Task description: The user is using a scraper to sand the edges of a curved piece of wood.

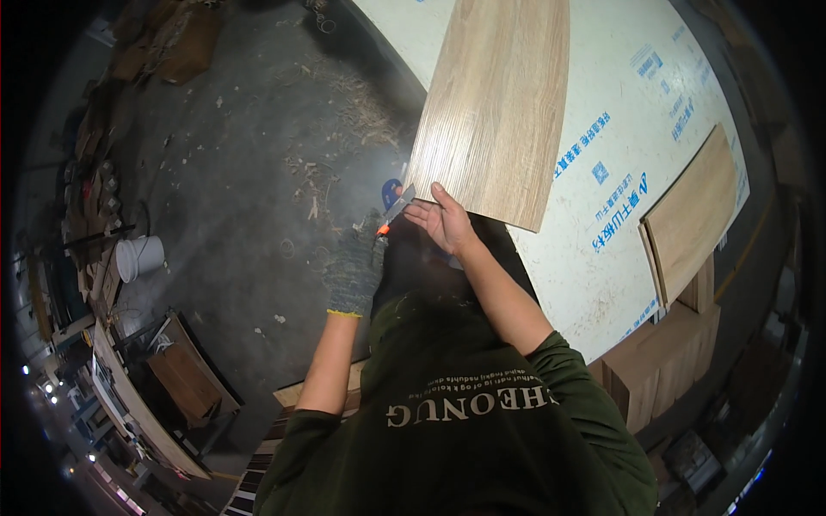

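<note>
My left hand wears a grey knit glove with a yellow cuff and is closed on a utility knife. The knife has a flat grey blade and an orange part; its handle is mostly hidden in the glove. The blade points up toward the near left corner of a wood-grain panel. My bare right hand is at that same corner, palm turned up, thumb apart from the stretched fingers. Its thumb overlaps the panel's near edge; whether the fingers press on the panel I cannot tell. The panel extends away from me past the top of the view.
Beneath the panel is a white printed board with blue markings. More wood-grain panels are stacked on its right side. Shavings litter the grey floor at left, where a white bucket stands. A blue shoe shows near the knife.
</note>
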Available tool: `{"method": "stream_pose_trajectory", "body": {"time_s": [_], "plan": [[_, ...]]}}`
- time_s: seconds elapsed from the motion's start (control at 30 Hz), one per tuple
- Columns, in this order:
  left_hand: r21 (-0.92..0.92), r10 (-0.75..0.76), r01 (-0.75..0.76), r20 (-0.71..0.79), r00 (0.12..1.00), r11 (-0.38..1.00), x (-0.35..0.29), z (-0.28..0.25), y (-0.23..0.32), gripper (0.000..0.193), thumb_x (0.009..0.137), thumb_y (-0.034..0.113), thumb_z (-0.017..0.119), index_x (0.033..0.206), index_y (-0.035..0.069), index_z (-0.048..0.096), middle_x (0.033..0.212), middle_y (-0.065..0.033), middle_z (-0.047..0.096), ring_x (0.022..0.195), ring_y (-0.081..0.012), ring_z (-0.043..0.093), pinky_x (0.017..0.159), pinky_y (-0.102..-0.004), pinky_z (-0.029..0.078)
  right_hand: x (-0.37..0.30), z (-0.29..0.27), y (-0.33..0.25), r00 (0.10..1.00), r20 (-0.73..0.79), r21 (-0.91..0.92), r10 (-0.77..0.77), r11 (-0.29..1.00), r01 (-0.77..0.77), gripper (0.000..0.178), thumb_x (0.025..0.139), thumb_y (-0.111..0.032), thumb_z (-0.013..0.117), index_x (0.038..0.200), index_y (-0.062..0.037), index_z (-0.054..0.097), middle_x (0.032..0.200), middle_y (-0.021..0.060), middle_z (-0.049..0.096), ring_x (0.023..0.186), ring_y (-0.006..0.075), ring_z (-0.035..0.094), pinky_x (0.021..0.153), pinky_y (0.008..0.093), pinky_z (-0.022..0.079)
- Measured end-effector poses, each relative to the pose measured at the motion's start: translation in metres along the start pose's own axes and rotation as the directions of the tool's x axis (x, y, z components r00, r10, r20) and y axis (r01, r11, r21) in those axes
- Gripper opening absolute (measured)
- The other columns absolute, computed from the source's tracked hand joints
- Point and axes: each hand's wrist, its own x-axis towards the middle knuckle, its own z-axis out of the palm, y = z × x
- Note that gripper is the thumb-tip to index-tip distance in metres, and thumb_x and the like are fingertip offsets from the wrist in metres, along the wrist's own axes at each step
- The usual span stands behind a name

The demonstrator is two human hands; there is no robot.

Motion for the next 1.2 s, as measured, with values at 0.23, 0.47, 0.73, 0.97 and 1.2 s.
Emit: {"method": "stream_pose_trajectory", "body": {"time_s": [0.23, 0.47, 0.73, 0.97, 1.2], "plan": [[0.033, 0.099, -0.098, -0.034, 0.995, 0.995, 0.016, -0.017, 0.003, 0.040, 0.091, 0.027, 0.059, 0.129, 0.013, 0.058, 0.102, -0.0168, 0.065, 0.091, -0.0335, 0.062, 0.078, -0.0436, 0.049, 0.004, -0.009, 0.004, 1.000, -0.006, -0.021, 0.004, 1.000, -0.004, 0.055, 0.104, -0.041, 0.033, 0.136, 0.0022, 0.042, 0.132, 0.0172, 0.055, 0.109, 0.0238, 0.060, 0.099, 0.0371, 0.044], [0.018, 0.084, -0.086, 0.082, 0.993, 0.996, 0.035, -0.020, -0.001, 0.040, 0.092, 0.030, 0.058, 0.129, 0.015, 0.058, 0.101, -0.0153, 0.066, 0.090, -0.0324, 0.063, 0.078, -0.0440, 0.049, 0.009, -0.020, 0.013, 0.999, -0.039, 0.025, 0.025, 0.999, -0.024, 0.058, 0.101, -0.042, 0.040, 0.136, 0.0047, 0.041, 0.136, 0.0243, 0.047, 0.112, 0.0271, 0.058, 0.104, 0.0403, 0.035], [0.086, 0.224, -0.222, -0.005, 0.975, 0.971, 0.079, -0.026, 0.005, 0.037, 0.093, 0.030, 0.056, 0.128, 0.016, 0.058, 0.107, -0.0183, 0.062, 0.092, -0.0350, 0.062, 0.077, -0.0467, 0.050, 0.009, -0.020, 0.014, 0.999, 0.029, 0.037, -0.036, 0.999, 0.035, 0.049, 0.104, -0.035, 0.033, 0.132, 0.0024, 0.046, 0.126, 0.0197, 0.059, 0.102, 0.0232, 0.062, 0.095, 0.0355, 0.047], [-0.054, 0.238, -0.239, -0.025, 0.971, 0.969, 0.125, -0.018, 0.004, 0.034, 0.093, 0.030, 0.056, 0.123, 0.014, 0.061, 0.104, -0.0201, 0.063, 0.089, -0.0361, 0.063, 0.078, -0.0456, 0.050, 0.010, -0.016, 0.012, 0.991, 0.084, 0.036, -0.105, 0.994, 0.102, 0.048, 0.104, -0.032, 0.036, 0.136, 0.0023, 0.042, 0.127, 0.0207, 0.058, 0.103, 0.0242, 0.062, 0.094, 0.0365, 0.048], [0.079, 0.301, -0.299, -0.024, 0.953, 0.951, 0.172, -0.023, 0.016, 0.035, 0.094, 0.034, 0.052, 0.122, 0.015, 0.063, 0.099, -0.0178, 0.066, 0.091, -0.0352, 0.063, 0.080, -0.0469, 0.049, 0.004, -0.008, 0.007, 0.988, 0.048, 0.025, -0.149, 0.989, 0.148, 0.045, 0.103, -0.026, 0.038, 0.138, 0.0024, 0.039, 0.129, 0.0212, 0.056, 0.112, 0.0285, 0.059, 0.091, 0.0377, 0.051]]}}
